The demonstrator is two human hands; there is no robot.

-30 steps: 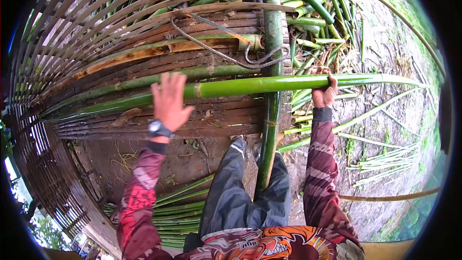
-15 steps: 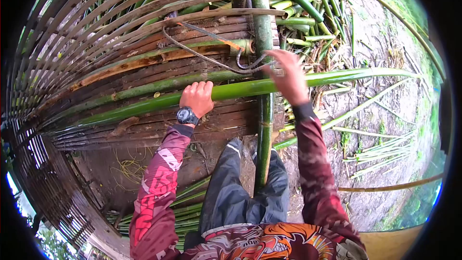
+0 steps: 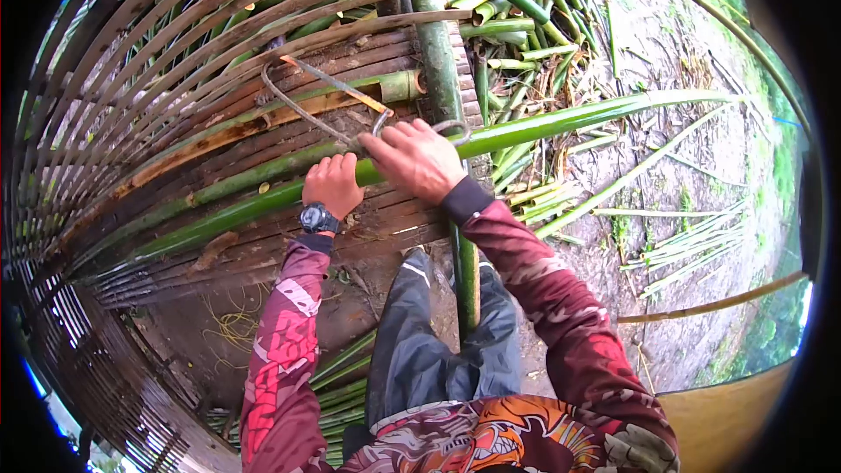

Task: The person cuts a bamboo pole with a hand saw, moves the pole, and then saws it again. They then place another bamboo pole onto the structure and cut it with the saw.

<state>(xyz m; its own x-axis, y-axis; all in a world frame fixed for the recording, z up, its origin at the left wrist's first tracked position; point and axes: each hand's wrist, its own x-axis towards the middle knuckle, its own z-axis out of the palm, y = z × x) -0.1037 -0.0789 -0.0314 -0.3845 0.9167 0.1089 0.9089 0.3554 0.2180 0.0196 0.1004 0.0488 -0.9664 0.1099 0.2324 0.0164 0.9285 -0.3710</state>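
A long green bamboo pole [image 3: 543,130] lies across the slatted bamboo bench and over a thick upright-running bamboo [image 3: 435,61]. My left hand [image 3: 333,186], with a watch at the wrist, has its fingers wrapped over this pole. Close to its right, my right hand [image 3: 419,160] is closed over the same pole. Just beyond the hands lies a bow saw [image 3: 326,81] with a thin metal frame and a partly orange blade. Its frame runs behind my right hand, and a curved end shows past the knuckles; whether the hand touches it is hidden.
Curved bamboo slats [image 3: 219,13] fan out at the upper left. Cut bamboo pieces [image 3: 517,26] are heaped beyond the bench. Thin split strips [image 3: 692,250] lie on the ground at right. More green poles [image 3: 350,403] lie beside my legs.
My right hand, raised open near the saw's curved end, has come down and left onto the bamboo pole beside my left hand. The view has shifted slightly; the saw stays on the bench.
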